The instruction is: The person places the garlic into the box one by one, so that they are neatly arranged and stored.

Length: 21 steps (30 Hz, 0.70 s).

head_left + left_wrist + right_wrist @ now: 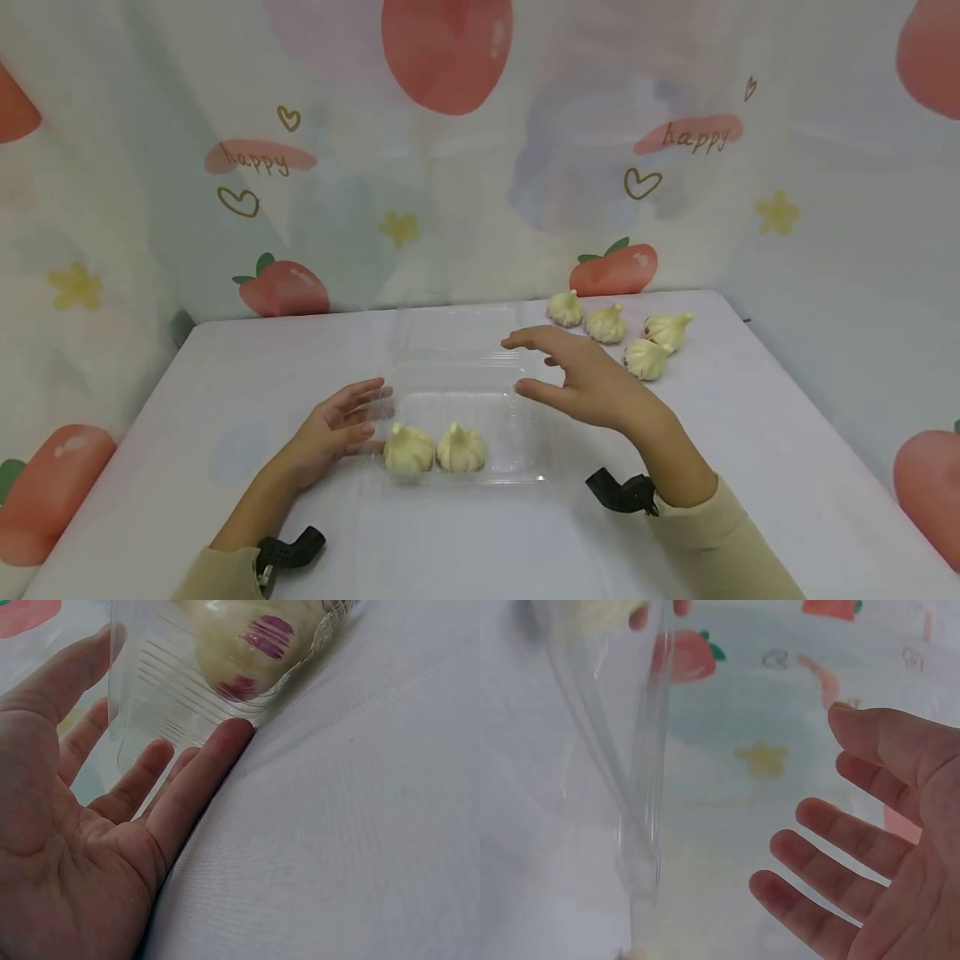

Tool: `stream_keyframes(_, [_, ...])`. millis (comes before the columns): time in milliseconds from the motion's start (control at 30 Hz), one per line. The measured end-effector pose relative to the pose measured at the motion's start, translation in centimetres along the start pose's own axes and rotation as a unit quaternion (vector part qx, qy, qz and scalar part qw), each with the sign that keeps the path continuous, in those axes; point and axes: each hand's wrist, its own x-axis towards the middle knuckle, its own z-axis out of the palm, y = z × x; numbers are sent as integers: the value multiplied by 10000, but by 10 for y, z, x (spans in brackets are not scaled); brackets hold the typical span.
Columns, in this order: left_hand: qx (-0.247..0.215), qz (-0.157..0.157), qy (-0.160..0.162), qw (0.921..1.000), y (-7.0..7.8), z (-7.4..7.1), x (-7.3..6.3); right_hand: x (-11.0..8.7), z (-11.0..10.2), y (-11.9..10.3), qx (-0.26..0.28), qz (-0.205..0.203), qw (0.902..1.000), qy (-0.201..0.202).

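Observation:
A clear plastic clamshell box (517,437) lies on the table with its lid (453,329) folded back. Two pale garlic bulbs, one at the left (408,450) and one beside it (461,450), sit along the front of the box. In the left wrist view, purple streaks mark the nearer bulb (255,641). My left hand (326,437) is at the box's left side, fingers extended and fingertips right at its ribbed wall. Over the right part of the box hovers my right hand (588,379), its fingers spread and holding nothing; the right wrist view shows the clear plastic (641,757) beside it.
Several more garlic bulbs (645,358) stand at the back right of the white table (757,467), beyond my right hand. A printed curtain (465,183) rises behind the table's back edge. Black wrist mounts (622,492) stick out from both sleeves.

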Motion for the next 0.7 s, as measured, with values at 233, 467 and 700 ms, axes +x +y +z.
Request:
stream_keyframes(233, [19, 58, 14, 10000, 1, -5, -3, -3, -25, 34, -88, 624, 9955, 713])
stream_keyframes(467, [21, 17, 16, 10000, 2, -3, 1, -17, -49, 59, -495, 1686, 9794, 994])
stream_keyframes(700, [-92, 70, -46, 9999, -1, -4, 1, -32, -58, 80, -1221, 2749, 9528, 416])
